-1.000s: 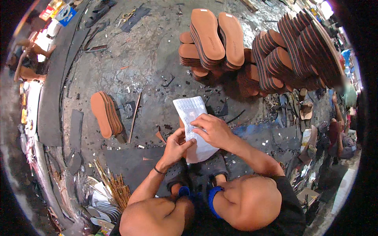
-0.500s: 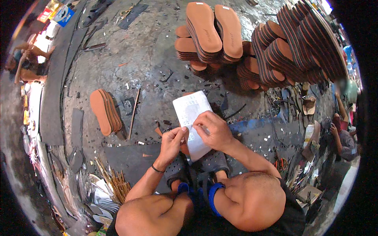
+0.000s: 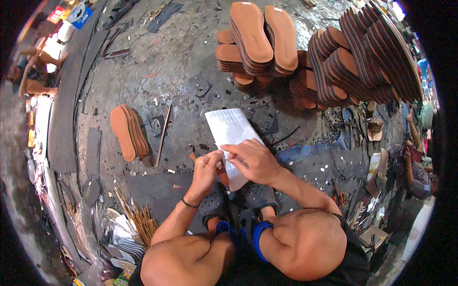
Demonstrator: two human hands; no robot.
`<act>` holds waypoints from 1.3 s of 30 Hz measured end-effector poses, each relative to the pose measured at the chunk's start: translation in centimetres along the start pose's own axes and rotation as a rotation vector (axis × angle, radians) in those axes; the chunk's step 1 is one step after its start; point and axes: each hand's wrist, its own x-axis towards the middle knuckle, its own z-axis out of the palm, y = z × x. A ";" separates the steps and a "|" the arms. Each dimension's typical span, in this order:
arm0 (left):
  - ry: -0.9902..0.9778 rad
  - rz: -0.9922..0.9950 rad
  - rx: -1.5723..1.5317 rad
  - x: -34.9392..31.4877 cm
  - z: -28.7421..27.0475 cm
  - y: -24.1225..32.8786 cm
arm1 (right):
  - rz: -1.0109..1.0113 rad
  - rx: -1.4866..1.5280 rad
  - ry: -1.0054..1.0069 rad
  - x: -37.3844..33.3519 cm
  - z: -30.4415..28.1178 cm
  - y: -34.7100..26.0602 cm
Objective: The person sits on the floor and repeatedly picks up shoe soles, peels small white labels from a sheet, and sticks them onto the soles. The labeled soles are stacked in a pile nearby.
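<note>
A white sheet (image 3: 232,127) with rows of small print at its far end, which looks like a label sheet, lies slanted over my shoes. My left hand (image 3: 206,174) is closed at the sheet's left edge, thumb against forefinger. From the right, my right hand (image 3: 255,159) reaches across the sheet, its thumb and forefinger pinched on the same edge, close to the left fingertips. A small white bit shows between the two hands; whether it is a loose label or the sheet's corner, I cannot tell. Further left, a short stack of brown insoles (image 3: 125,136) lies on the floor.
Tall stacks of brown insoles (image 3: 252,35) stand ahead, with more dark-edged stacks (image 3: 369,62) at the right. A thin stick (image 3: 164,136) lies beside the short stack. Black scraps litter the floor. Thin sticks (image 3: 138,214) are bundled at lower left. Other people sit at both sides.
My right hand's fingertips have moved left, closer to my left hand. The sheet is turned slightly; its print now shows at the far end instead of around the middle.
</note>
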 end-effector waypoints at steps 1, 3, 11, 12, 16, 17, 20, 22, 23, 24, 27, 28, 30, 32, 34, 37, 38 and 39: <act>0.007 -0.006 0.015 0.0 0.2 0.4 | 0.019 0.002 0.015 -0.3 0.0 0.1; 0.023 -0.018 0.048 -0.3 0.7 1.6 | 0.057 0.008 0.046 -0.9 0.0 0.2; -0.078 0.134 0.185 -0.2 0.8 1.1 | -0.082 -0.080 -0.016 -0.8 0.5 0.9; -0.102 0.165 0.217 -0.1 0.5 1.0 | -0.070 -0.076 -0.023 -0.9 0.6 1.0; -0.068 0.054 0.236 0.4 0.0 0.8 | 0.049 0.104 -0.070 -1.0 0.3 0.7; -0.053 0.038 0.201 0.5 0.0 0.9 | 0.046 0.128 -0.029 -1.1 0.3 0.6; -0.003 0.028 0.142 0.5 0.2 0.8 | 0.010 0.170 0.054 -1.4 0.3 0.5; 0.003 0.009 0.127 0.7 0.6 0.7 | -0.048 0.136 0.068 -1.1 0.1 0.5; -0.002 -0.017 0.124 0.7 0.9 0.6 | 0.069 0.331 0.117 -1.2 0.1 0.6; -0.010 -0.040 0.121 0.8 1.2 0.5 | 0.185 0.522 0.167 -1.1 0.1 0.6; -0.279 -0.247 0.206 0.3 3.0 -2.1 | 0.561 1.218 0.297 -0.1 -0.9 1.8; -0.506 -0.032 0.356 -0.3 4.2 -3.3 | 0.656 1.427 0.340 0.5 -1.5 2.3; -0.867 0.099 0.755 -0.8 5.2 -2.0 | 0.717 1.469 0.353 -0.3 -2.2 3.6; -0.377 0.157 0.442 0.3 4.8 -0.4 | 0.721 1.321 0.347 -0.9 -2.0 3.8; -0.074 0.345 0.038 2.3 4.5 2.0 | 0.677 1.226 0.312 -1.5 -1.0 3.7; -0.096 0.209 0.146 2.6 3.8 3.5 | 0.671 1.053 0.228 -1.9 0.2 3.5; -0.082 0.213 0.178 2.8 3.3 3.0 | 0.685 0.969 0.195 -1.9 0.3 3.5; -0.080 0.215 0.207 3.0 3.2 2.6 | 0.666 0.893 0.221 -2.2 0.3 4.0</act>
